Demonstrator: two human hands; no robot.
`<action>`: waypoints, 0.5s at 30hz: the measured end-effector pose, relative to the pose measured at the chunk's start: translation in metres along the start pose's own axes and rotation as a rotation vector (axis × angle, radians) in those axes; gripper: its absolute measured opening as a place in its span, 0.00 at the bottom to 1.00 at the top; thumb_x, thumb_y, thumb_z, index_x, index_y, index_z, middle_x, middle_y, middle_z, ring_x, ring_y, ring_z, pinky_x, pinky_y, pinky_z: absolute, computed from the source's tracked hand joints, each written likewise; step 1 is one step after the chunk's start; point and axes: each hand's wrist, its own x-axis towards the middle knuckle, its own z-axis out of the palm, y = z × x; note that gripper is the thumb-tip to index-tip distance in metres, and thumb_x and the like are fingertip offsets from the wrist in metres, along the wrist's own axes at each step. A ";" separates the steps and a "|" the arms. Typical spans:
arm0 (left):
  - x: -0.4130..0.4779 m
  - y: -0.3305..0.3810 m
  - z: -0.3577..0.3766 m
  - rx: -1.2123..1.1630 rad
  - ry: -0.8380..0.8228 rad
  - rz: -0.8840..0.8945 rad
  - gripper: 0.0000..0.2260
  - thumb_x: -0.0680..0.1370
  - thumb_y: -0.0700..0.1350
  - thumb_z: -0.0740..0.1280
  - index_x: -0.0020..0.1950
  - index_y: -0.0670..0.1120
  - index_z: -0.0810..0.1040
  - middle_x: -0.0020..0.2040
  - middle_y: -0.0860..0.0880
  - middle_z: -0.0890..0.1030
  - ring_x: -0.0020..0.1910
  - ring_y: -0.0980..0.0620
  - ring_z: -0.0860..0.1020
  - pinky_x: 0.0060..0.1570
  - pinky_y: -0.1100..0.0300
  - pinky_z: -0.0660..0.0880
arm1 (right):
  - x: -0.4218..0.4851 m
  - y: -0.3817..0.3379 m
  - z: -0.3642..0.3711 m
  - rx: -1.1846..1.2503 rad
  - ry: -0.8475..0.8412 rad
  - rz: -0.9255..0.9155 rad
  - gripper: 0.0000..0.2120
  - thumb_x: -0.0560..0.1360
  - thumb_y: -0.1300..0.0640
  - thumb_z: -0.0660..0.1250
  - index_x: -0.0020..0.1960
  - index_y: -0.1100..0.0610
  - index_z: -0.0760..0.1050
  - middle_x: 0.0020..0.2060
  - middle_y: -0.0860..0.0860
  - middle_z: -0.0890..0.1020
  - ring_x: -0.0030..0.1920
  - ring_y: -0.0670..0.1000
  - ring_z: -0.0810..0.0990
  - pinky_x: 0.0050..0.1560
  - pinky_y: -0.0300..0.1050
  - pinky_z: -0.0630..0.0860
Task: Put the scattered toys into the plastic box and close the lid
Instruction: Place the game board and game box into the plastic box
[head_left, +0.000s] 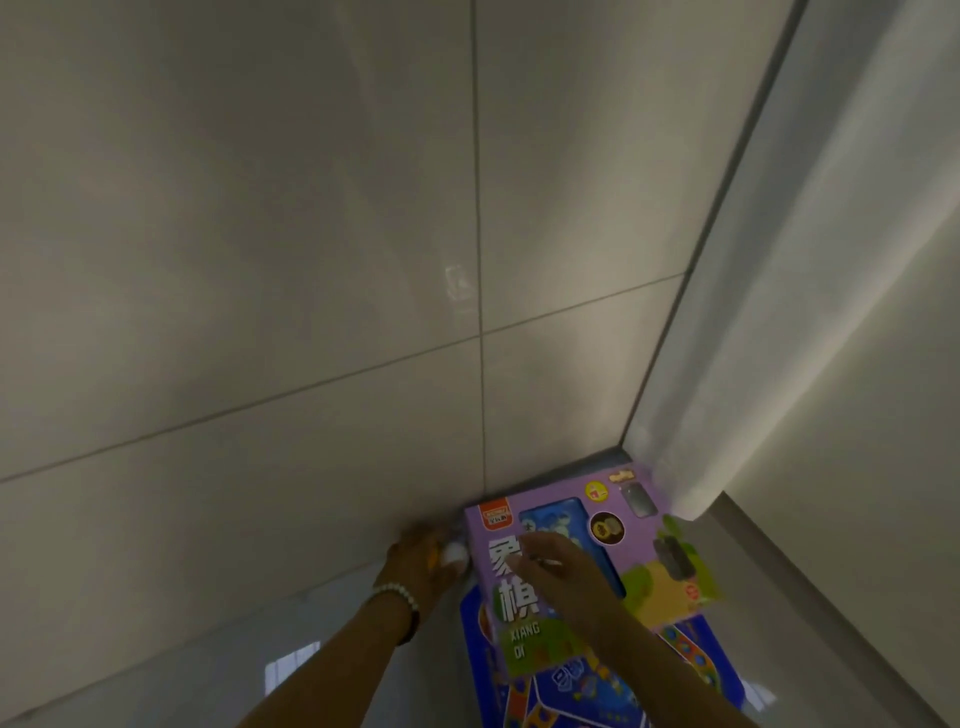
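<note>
View looks down into a room corner: tiled wall (260, 260) ahead, pale curtain (779, 312) hanging on the R, glossy floor (156, 675) at bottom L w/ a window reflection. Purple game box (636, 551) sits low in the corner, top edge close to the wall base, upper R corner just beside the curtain hem. It's printed w/ large white characters and "XIANG QI", plus a blue window in the face. It lies tilted on top of a blue board (597, 691) w/ coloured squares, which sticks out below and to both sides of it. R hand (550, 564) lies on the box face over the white characters, fingers fairly straight and spread, pressing or resting rather than wrapped round an edge; frame is blurred there. L hand (415, 558) is just L of the box by the wall base, fingers curled round a small toy (454, 553), white w/ some orange showing; can't tell what kind of toy. White bead bracelet (397, 592) on the L wrist. Hands are near each other, not touching, w/ the box's L edge between them.
</note>
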 end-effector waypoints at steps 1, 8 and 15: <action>0.007 -0.002 0.006 0.018 -0.012 0.004 0.24 0.72 0.62 0.63 0.63 0.50 0.74 0.62 0.47 0.74 0.59 0.49 0.74 0.59 0.55 0.74 | 0.001 0.003 0.000 0.036 0.008 0.002 0.13 0.74 0.54 0.69 0.57 0.55 0.74 0.52 0.53 0.81 0.48 0.49 0.83 0.45 0.43 0.81; 0.026 -0.007 0.022 0.111 -0.001 0.004 0.17 0.71 0.57 0.69 0.57 0.53 0.78 0.60 0.48 0.75 0.58 0.47 0.75 0.58 0.56 0.73 | 0.003 0.015 -0.003 0.071 0.076 -0.016 0.09 0.74 0.54 0.67 0.52 0.56 0.76 0.47 0.53 0.83 0.43 0.48 0.84 0.38 0.36 0.79; -0.011 -0.014 0.021 -0.318 0.049 -0.032 0.13 0.72 0.49 0.72 0.52 0.52 0.74 0.47 0.50 0.78 0.47 0.52 0.76 0.40 0.62 0.72 | -0.024 0.029 -0.042 -0.139 0.592 -0.174 0.23 0.66 0.48 0.75 0.57 0.57 0.74 0.51 0.48 0.76 0.53 0.56 0.77 0.50 0.50 0.78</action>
